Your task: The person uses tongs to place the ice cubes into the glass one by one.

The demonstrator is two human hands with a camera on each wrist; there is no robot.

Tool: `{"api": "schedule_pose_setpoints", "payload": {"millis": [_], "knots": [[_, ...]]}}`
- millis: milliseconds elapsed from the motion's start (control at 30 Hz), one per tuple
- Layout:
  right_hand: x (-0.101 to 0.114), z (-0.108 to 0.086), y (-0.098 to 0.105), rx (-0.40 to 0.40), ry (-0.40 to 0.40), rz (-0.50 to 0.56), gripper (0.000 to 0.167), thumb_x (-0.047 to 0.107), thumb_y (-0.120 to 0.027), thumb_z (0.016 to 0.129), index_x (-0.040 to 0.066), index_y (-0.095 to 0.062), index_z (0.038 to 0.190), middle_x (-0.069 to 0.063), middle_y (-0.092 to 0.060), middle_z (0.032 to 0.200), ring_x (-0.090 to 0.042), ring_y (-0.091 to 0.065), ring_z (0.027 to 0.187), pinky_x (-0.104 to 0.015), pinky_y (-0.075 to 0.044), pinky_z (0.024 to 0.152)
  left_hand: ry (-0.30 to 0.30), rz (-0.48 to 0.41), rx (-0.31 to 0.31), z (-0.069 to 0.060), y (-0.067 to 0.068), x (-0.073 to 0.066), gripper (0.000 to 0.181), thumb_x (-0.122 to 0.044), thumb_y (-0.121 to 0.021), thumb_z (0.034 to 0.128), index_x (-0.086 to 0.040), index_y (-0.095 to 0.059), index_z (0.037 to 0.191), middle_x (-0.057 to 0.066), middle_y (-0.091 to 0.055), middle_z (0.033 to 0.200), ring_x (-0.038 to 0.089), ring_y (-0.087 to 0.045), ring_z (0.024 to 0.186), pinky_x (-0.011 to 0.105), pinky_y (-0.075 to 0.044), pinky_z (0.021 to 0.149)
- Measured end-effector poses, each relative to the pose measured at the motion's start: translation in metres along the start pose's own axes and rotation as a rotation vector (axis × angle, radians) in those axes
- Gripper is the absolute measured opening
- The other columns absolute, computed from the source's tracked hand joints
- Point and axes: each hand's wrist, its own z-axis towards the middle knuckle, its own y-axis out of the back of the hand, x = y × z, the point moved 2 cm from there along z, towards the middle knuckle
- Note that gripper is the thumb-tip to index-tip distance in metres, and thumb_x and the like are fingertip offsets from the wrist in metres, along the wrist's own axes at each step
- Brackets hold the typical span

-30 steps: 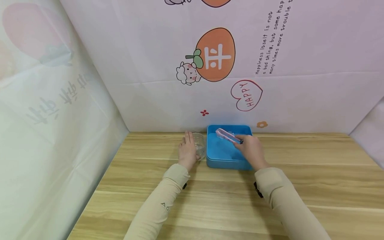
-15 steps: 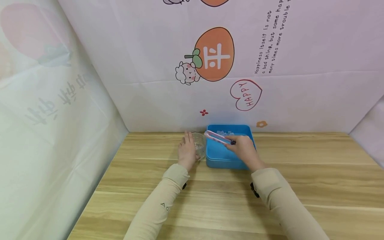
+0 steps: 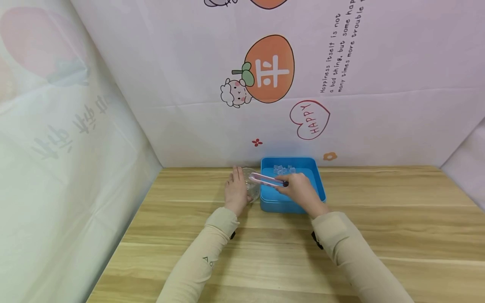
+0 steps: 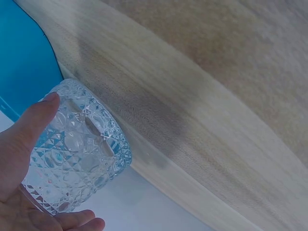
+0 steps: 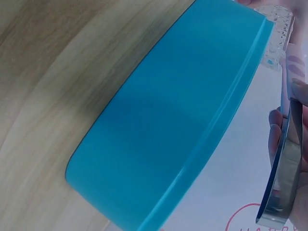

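Note:
A cut-pattern clear drinking glass (image 4: pixel 79 149) stands against the left side of the blue box (image 3: pixel 284 206). My left hand (image 3: pixel 235 191) holds it, thumb on one side and fingers on the other. My right hand (image 3: pixel 302 191) grips small pink-and-metal tongs (image 3: pixel 267 180) by the handle end, above the box. The tongs' tips reach left over the glass's mouth; whether anything is between them is too small to tell. Several clear, ice-like pieces (image 3: pixel 282 169) lie in the box's far left part. Some clear bits seem to be inside the glass.
The wooden table (image 3: pixel 273 261) runs up to a printed white cloth wall (image 3: pixel 197 126) right behind the box and glass. Another cloth wall (image 3: pixel 87 176) closes off the left side.
My right hand has carried the tongs left, from over the clear pieces in the box to over the glass. My left hand has stayed in place on the glass.

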Motion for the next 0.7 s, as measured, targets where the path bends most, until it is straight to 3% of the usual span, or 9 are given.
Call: {"api": "schedule_pose_setpoints", "payload": {"millis": [700], "knots": [[0.0030,0.0024,0.0000,0.034,-0.034,0.043,0.033,0.012,-0.069,0.086,0.002,-0.068,0.117,-0.018,-0.072,0.095,-0.014,-0.061,0.066,-0.021,-0.049,0.053,-0.015,0.009,-0.004,0.0001,-0.0008,0.0007,0.108,-0.032,-0.083,0.0722,0.002,-0.016,0.150,0.019,-0.018,0.159,0.034,-0.037,0.140,0.044,-0.037,0.113]]}}
